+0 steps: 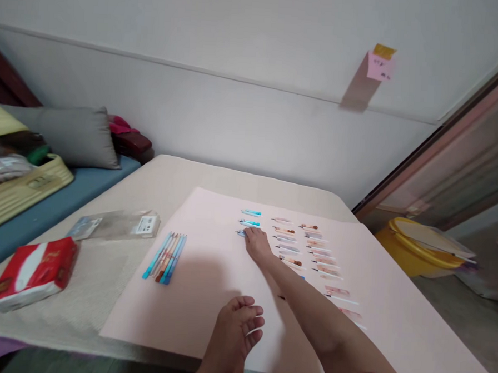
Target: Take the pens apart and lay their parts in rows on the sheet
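Well to the left of the left hand (238, 326), a red tissue pack (33, 274) is lying on the beige table (96, 273); beyond the pack, a clear plastic sleeve (117, 228) is lying flat. Nearer to the left hand, on its left and farther out, a group of pencils (165, 258) is resting side by side on the pale pink sheet (209, 220), tips pointing away. The left hand is hovering over the sheet, fingers half curled, holding nothing visible.

Farther out, the right hand (258, 243) is reaching palm-down over a blue pencil (241, 233), whose tip is protruding to the left of the fingers. The fingers are bending toward the barrel; their tips are hidden, so whether they are pinching or only touching it cannot be told.

The step in hand appears to be aligning this pencil below two turquoise pencils (252, 213) that are lying just beyond the right hand. The next move seems to be calling for squaring it, then lifting the fingers without dragging. To the right of the right hand, further columns of pencils (288, 248) are lying in rows, the forearm partly covering them.
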`<state>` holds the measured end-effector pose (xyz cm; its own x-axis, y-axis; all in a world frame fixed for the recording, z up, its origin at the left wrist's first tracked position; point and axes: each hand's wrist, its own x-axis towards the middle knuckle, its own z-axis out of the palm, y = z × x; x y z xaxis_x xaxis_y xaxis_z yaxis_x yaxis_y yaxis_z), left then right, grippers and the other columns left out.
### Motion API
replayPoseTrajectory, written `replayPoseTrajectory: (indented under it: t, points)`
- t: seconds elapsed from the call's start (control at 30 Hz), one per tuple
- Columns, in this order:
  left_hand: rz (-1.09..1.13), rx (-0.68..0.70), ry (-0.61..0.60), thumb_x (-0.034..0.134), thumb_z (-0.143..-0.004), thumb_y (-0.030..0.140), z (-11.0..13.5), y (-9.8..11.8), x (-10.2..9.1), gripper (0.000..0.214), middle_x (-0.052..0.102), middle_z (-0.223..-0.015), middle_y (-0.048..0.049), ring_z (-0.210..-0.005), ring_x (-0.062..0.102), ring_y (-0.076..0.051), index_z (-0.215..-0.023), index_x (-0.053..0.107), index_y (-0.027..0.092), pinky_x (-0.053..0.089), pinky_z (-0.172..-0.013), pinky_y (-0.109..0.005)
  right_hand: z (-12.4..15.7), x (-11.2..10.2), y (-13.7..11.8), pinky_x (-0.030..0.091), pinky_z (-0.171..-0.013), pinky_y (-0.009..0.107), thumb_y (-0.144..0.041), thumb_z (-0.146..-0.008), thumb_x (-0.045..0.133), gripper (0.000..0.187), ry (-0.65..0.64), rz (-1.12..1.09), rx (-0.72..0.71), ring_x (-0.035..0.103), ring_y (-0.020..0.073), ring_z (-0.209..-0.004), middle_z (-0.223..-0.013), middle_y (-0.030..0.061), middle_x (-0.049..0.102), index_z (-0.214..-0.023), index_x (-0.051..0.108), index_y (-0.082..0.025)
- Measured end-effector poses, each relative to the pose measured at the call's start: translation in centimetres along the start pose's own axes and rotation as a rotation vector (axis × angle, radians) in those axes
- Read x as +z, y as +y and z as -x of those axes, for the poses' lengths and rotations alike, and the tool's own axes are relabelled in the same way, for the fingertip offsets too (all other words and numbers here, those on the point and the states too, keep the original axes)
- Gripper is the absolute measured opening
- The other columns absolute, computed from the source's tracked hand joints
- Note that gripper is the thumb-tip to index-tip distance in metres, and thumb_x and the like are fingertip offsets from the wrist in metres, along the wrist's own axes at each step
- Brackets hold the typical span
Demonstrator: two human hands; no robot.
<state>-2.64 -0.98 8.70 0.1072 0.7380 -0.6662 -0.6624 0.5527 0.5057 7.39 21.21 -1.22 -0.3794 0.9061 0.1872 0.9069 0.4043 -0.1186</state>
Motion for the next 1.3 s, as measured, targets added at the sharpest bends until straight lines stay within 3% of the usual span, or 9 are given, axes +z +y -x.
replayPoseTrajectory:
  t: [0.2, 0.4, 0.63, 0.77, 0.87, 0.97, 1.13, 1.3]
  points:
    - [0.015, 0.022, -0.032, 0.061, -0.065, 0.017, 0.6, 0.4, 0.1, 0.025, 0.062, -0.085, -0.0061, -0.07, 0.058, -0.012, -0.088, 0.05, 0.017, 0.041, -0.065, -0.023, 1.1, -0.9, -2.7, 0.028, -0.081, 0.034, -0.017, -0.085, 0.043, 0.022, 0.049, -0.033, -0.08, 0.043, 0.0232, -0.099, -0.108, 0.0115, 0.054, -0.105, 0.053, -0.016]
    - [-0.012, 0.073, -0.045, 0.059, -0.066, 0.018, 1.7, 1.2, 0.4, 0.02, 0.063, -0.085, -0.0088, -0.069, 0.058, -0.012, -0.085, 0.053, 0.014, 0.041, -0.064, -0.024, 3.0, 0.6, -10.4, 0.031, -0.076, 0.029, -0.019, -0.085, 0.046, 0.012, 0.001, -0.146, -0.294, 0.045, 0.0178, -0.087, -0.096, 0.0062, 0.056, -0.093, 0.055, -0.018]
    - [0.037, 0.094, -0.101, 0.058, -0.064, 0.016, 2.1, 1.8, 0.1, 0.018, 0.063, -0.08, -0.008, -0.066, 0.057, -0.012, -0.082, 0.053, 0.013, 0.04, -0.061, -0.022, 2.9, 1.8, -17.3, 0.032, -0.074, 0.03, -0.026, -0.086, 0.049, 0.03, 0.02, -0.244, -0.35, 0.044, 0.0187, -0.084, -0.096, 0.0057, 0.054, -0.115, 0.051, -0.023]
    - [0.078, 0.105, -0.109, 0.059, -0.063, 0.015, 2.3, 2.1, -0.1, 0.02, 0.063, -0.077, -0.008, -0.064, 0.057, -0.012, -0.082, 0.054, 0.013, 0.04, -0.06, -0.022, 3.1, 1.8, -18.4, 0.032, -0.075, 0.031, -0.03, -0.087, 0.048, 0.03, -0.001, -0.215, -0.374, 0.043, 0.019, -0.087, -0.1, 0.0056, 0.053, -0.117, 0.052, -0.028]
    - [0.091, 0.091, -0.113, 0.06, -0.062, 0.015, 2.4, 2.2, -0.1, 0.02, 0.063, -0.076, -0.0082, -0.064, 0.057, -0.012, -0.081, 0.055, 0.013, 0.039, -0.059, -0.022, 3.5, 1.7, -18.0, 0.031, -0.079, 0.032, -0.029, -0.088, 0.046, 0.021, 0.016, -0.249, -0.369, 0.043, 0.0184, -0.091, -0.107, 0.0064, 0.051, -0.104, 0.058, -0.024]
    - [0.101, 0.086, -0.11, 0.061, -0.061, 0.015, 2.5, 2.3, -0.1, 0.021, 0.064, -0.077, -0.0085, -0.064, 0.058, -0.012, -0.081, 0.056, 0.013, 0.039, -0.059, -0.022, 4.0, 1.4, -17.5, 0.031, -0.08, 0.031, -0.03, -0.091, 0.041, 0.022, 0.051, -0.28, -0.326, 0.044, 0.0181, -0.09, -0.1, 0.0072, 0.053, -0.092, 0.06, -0.019]
    - [0.099, 0.086, -0.095, 0.062, -0.061, 0.014, 2.2, 2.3, -0.1, 0.02, 0.064, -0.077, -0.0087, -0.063, 0.058, -0.012, -0.081, 0.055, 0.014, 0.039, -0.057, -0.021, 5.0, 0.6, -18.0, 0.031, -0.072, 0.029, -0.038, -0.09, 0.042, 0.03, -0.032, -0.191, -0.33, 0.045, 0.0175, -0.08, -0.088, 0.004, 0.054, -0.117, 0.052, -0.027]
    - [0.089, 0.124, -0.097, 0.06, -0.064, 0.014, 1.9, 2.1, -0.5, 0.021, 0.065, -0.08, -0.0091, -0.066, 0.06, -0.012, -0.084, 0.054, 0.014, 0.041, -0.059, -0.021, 5.5, -0.2, -18.6, 0.032, -0.071, 0.029, -0.041, -0.09, 0.04, 0.027, -0.096, -0.14, -0.276, 0.047, 0.0179, -0.083, -0.089, 0.0047, 0.054, -0.099, 0.057, -0.022]
